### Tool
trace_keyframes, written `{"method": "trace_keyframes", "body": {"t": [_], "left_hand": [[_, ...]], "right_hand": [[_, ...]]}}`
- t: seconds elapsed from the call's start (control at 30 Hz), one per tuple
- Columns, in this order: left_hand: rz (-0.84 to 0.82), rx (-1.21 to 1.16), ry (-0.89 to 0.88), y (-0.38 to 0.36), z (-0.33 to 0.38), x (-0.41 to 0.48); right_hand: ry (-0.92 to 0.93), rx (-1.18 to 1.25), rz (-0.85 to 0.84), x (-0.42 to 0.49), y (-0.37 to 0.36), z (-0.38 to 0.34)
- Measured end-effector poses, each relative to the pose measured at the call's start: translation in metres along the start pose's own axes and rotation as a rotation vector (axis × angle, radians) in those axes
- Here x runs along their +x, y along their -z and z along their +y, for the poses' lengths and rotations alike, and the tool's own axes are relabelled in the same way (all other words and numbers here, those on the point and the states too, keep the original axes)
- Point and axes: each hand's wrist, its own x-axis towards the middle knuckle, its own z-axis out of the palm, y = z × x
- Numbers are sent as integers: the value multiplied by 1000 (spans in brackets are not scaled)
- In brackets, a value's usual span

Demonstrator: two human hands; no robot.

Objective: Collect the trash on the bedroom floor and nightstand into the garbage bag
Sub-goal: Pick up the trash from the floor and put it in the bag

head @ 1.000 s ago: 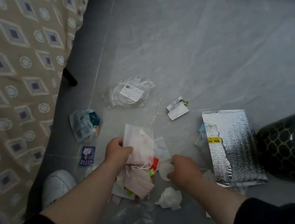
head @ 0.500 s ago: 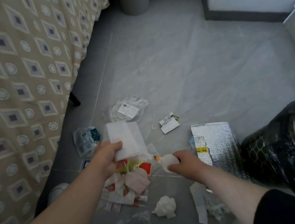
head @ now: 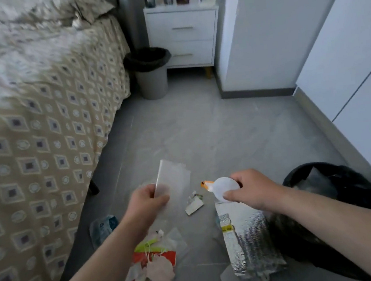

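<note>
One head-worn wide-angle view looks forward and down from above the floor (head: pixel 201 127), close over both forearms. It faces the nightstand (head: pixel 183 36) at the far end, bed (head: pixel 37 111) along its left.

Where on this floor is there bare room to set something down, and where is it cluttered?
The grey floor is bare in a wide patch bordered by the bed, the bin and the white cabinets. Nearer the person it is crowded: wrappers and a face mask below the left hand, a foil pouch beside the black garbage bag.
</note>
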Motion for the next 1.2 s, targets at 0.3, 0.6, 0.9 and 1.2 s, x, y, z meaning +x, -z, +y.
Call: {"method": "trace_keyframes", "body": {"t": [0.3,0.6,0.9,1.2], "left_hand": [[-58,435,-397,-91,78,-41],[-260,372,-498,-233,127,-47],[-475,105,20,-359,82,-31],[-352,745,-286,-380,56,-23]], "right_hand": [[-67,195,261,-59,75,59],[-265,500,594,-83,166,161],[-522,859,711,-89,149,246],[-395,547,672,-92,134,250]]}}
